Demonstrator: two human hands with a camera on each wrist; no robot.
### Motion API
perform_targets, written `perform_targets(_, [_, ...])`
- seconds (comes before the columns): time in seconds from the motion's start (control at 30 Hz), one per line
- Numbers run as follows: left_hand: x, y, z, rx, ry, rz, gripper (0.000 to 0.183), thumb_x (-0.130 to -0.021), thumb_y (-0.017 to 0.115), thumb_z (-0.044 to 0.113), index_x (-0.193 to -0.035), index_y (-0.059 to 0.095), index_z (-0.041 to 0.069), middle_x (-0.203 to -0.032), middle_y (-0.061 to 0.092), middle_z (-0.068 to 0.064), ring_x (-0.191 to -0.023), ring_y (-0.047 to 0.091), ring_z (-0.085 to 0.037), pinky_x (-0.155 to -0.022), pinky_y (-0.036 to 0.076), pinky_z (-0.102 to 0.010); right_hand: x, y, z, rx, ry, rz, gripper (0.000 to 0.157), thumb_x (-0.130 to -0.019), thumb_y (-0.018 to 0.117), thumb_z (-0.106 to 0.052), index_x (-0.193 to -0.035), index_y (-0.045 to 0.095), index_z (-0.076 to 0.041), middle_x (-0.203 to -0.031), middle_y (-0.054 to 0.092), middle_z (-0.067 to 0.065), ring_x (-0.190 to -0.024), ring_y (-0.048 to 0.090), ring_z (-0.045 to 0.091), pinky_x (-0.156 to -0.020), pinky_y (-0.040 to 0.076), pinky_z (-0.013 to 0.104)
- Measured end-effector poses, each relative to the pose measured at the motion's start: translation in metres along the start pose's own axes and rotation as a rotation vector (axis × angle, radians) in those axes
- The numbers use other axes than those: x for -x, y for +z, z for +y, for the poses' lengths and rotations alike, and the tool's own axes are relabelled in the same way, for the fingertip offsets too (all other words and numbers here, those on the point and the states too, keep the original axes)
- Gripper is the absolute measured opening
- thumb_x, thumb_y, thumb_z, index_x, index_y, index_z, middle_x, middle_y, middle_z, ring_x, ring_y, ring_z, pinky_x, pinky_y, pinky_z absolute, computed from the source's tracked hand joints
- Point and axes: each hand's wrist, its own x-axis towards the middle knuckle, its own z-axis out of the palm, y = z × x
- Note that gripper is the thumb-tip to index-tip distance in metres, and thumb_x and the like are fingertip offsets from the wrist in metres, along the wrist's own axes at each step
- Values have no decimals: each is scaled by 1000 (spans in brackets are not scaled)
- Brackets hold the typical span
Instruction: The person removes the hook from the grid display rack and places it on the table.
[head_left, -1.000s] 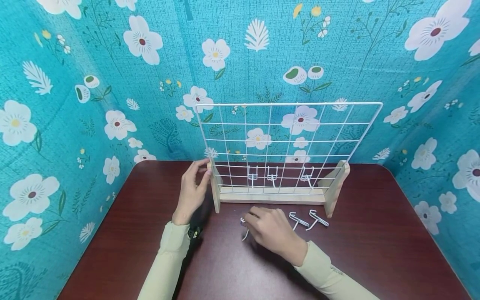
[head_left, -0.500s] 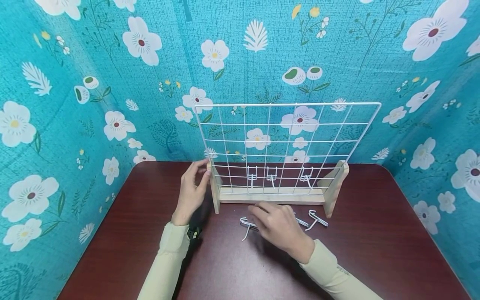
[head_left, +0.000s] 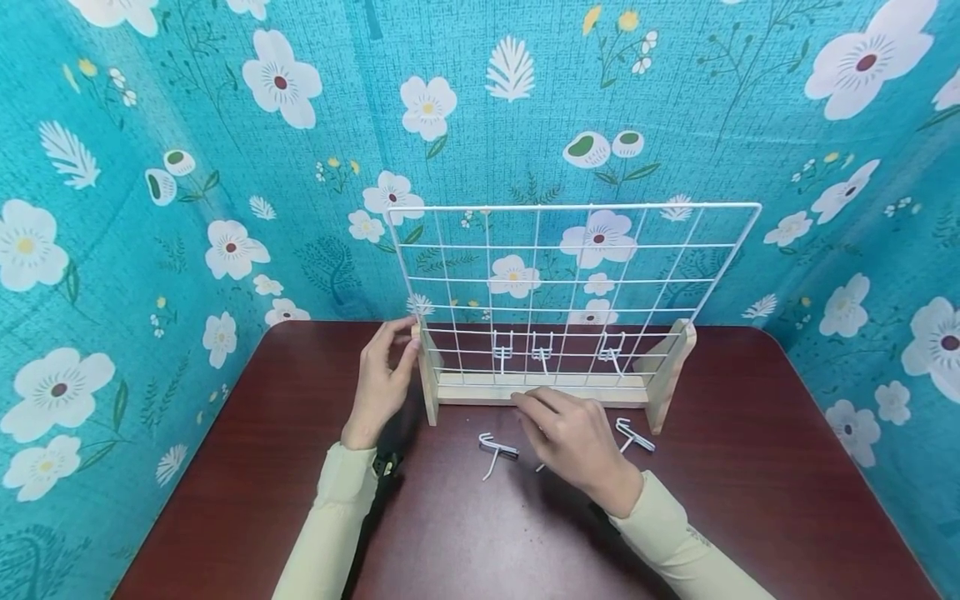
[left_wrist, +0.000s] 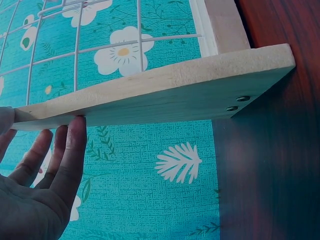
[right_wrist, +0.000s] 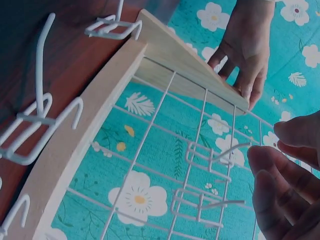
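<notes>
A white wire grid [head_left: 577,283] stands upright in a pale wooden stand [head_left: 540,396]. Three white wire hooks [head_left: 542,352] hang on its lower rows. My left hand [head_left: 381,387] holds the left upright [left_wrist: 165,100], thumb at one edge and fingertips at the other. In front of the stand's base hovers my right hand [head_left: 573,433]; its fingers [right_wrist: 265,160] are bent loosely, with no object visible between them in the right wrist view. Below it pokes out the prong of a loose hook [head_left: 542,467], mostly hidden.
More loose hooks lie on the dark red table [head_left: 285,467]: a left hook [head_left: 498,450] and a right hook [head_left: 636,437]. The right wrist view also shows a loose hook [right_wrist: 37,120] beside the wooden base. A blue floral cloth [head_left: 337,125] surrounds the table.
My right hand has moved right and slightly away from me, off the left loose hook, which now lies fully in sight. The left hand stays at the upright.
</notes>
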Motion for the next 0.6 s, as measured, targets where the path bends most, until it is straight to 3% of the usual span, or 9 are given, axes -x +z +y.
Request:
perform_targets(0.3, [0, -1, 1, 29, -11, 1, 30, -103, 66, 12, -133, 66, 8, -122, 70, -12, -100, 71, -22, -73, 60, -14, -1, -13, 11, 8, 23, 20, 19, -86, 74, -7, -105, 78, -8, -91, 77, 4, -70, 76, 18, -52, 58, 34])
perform_targets(0.6, [1, -1, 3, 4, -19, -4, 31, -103, 65, 13, -134, 65, 7, -122, 70, -12, -99, 71, -21, -72, 64, -25, -2, -24, 24, 50, 74, 42, 20, -85, 77, -8, -105, 79, -7, -91, 76, 5, -66, 74, 17, -49, 56, 34])
